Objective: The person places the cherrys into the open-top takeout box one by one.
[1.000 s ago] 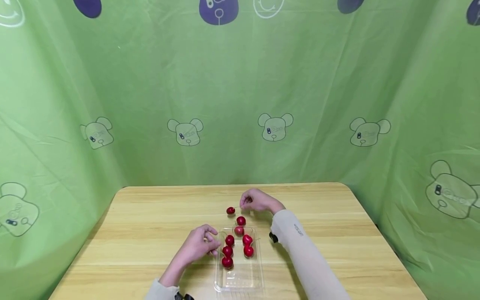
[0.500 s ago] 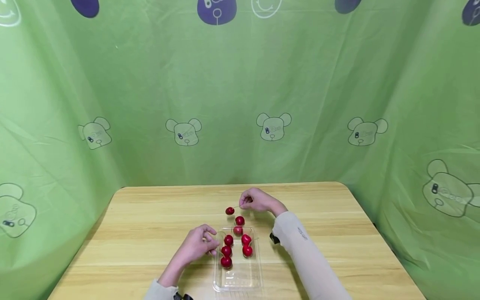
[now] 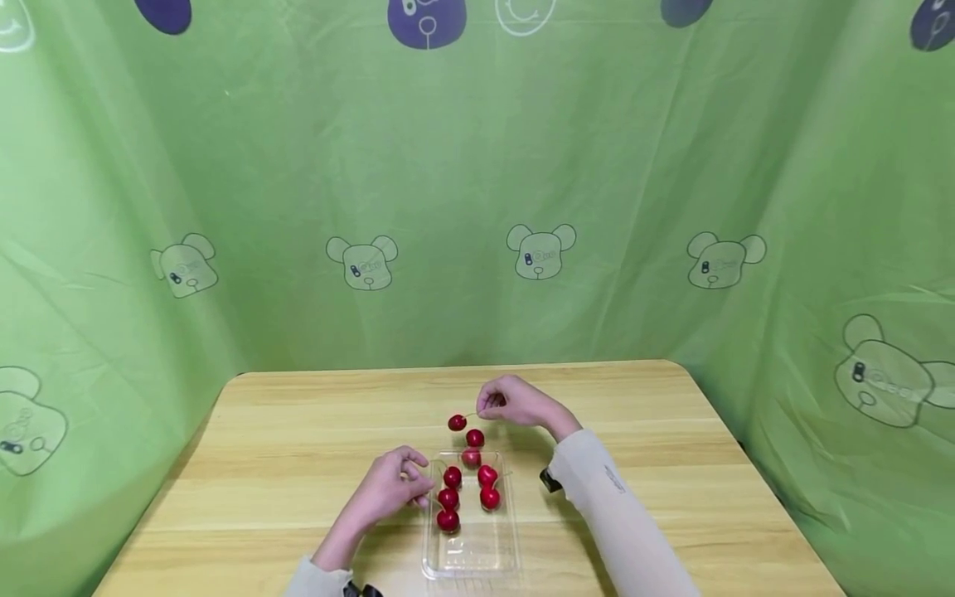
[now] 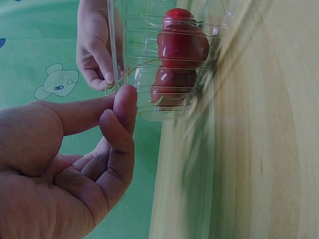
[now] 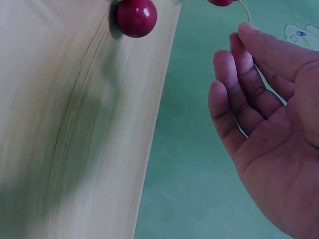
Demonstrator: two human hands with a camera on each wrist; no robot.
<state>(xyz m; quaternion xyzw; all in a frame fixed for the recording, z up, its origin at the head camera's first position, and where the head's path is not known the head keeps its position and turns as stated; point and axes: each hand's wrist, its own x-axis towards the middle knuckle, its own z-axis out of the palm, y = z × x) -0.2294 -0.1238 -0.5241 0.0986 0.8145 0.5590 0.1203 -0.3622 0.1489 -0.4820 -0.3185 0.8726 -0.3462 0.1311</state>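
Observation:
In the head view my right hand (image 3: 515,400) pinches the thin green stem of a dark red cherry (image 3: 457,423), which hangs just beyond the far end of a clear plastic container (image 3: 472,557). That stem (image 5: 246,10) runs into the fingertips in the right wrist view. At the container's left side, my left hand (image 3: 391,485) pinches the rim between thumb and fingers, the other fingers curled below. Several cherries (image 4: 183,46) lie inside the container, in two columns with one at the far wall. Another cherry (image 3: 475,438) sits on the table just past that wall.
The container stands on a light wood-grain table (image 3: 298,431) near its front. A green curtain (image 3: 448,323) printed with bear heads surrounds the table at the back and sides. My right sleeve (image 3: 619,514) reaches over the table's right half.
The whole head view has shifted slightly left. My right hand still holds the cherry by its stem, and the cherry hangs a touch lower. The left hand stays at the rim.

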